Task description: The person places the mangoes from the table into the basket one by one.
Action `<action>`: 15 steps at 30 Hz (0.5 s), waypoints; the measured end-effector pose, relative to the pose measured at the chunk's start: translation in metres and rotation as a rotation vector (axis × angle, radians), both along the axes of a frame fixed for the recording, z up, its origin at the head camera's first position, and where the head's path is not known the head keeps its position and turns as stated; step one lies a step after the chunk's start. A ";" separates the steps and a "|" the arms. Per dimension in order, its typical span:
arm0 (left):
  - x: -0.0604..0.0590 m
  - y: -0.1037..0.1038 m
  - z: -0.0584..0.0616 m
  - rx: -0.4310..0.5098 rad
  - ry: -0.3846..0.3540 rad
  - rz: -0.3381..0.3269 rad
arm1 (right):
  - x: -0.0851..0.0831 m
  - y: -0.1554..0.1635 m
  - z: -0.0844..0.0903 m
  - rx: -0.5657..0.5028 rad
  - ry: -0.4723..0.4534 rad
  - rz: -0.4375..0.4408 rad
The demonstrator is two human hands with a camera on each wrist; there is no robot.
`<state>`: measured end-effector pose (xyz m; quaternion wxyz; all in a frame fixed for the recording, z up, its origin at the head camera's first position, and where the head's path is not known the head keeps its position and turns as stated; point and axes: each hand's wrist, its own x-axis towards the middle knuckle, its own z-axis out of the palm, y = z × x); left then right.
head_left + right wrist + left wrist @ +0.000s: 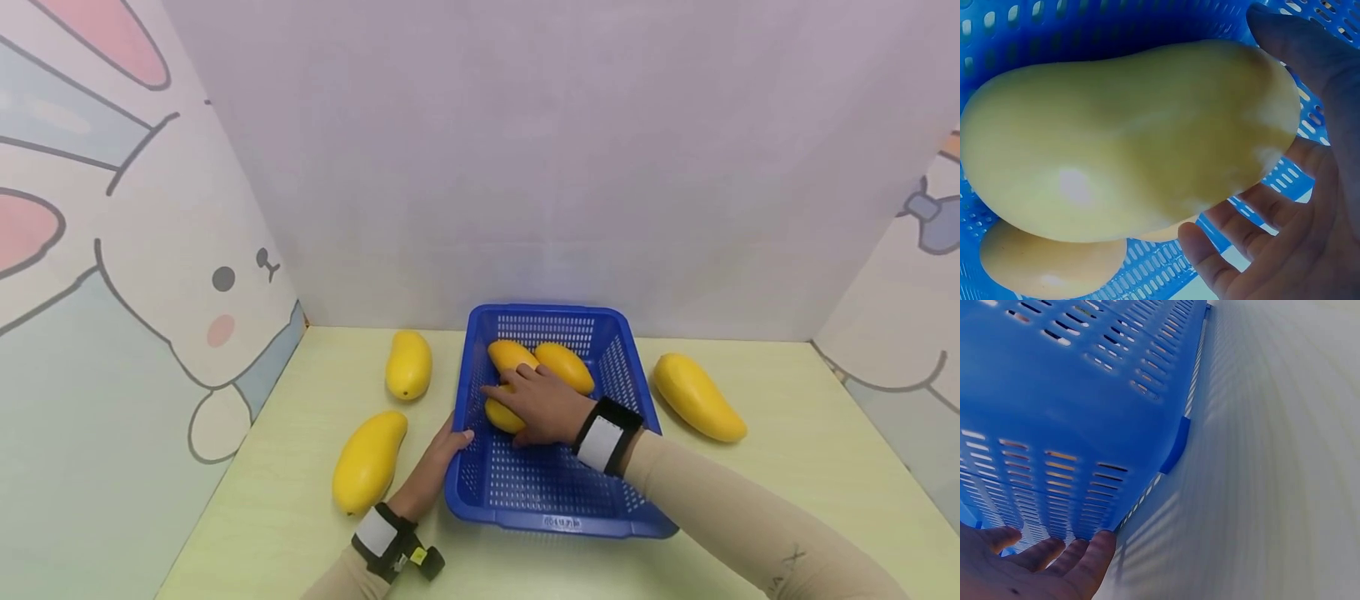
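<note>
- A large yellow mango (1129,140) fills most of the view, lying lengthwise across it
- The right hand (1297,206) sits at the right, fingers (1210,262) relaxed and only loosely curved beneath the mango's lower right end, thumb above that end
- A second mango (1047,262) shows at lower left, partly hidden beneath the large one
- The blue basket (1054,28), with its slotted wall and floor, lies behind both fruits
</note>
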<state>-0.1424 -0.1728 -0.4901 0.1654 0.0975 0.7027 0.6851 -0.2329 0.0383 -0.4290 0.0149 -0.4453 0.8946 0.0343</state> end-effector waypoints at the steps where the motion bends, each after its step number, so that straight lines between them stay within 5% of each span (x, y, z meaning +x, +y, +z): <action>1: 0.000 0.000 0.000 -0.001 0.001 0.002 | 0.000 0.000 0.000 -0.004 -0.002 0.002; 15: 0.000 0.000 -0.002 0.003 -0.015 0.007 | 0.006 0.009 0.014 -0.039 0.017 -0.014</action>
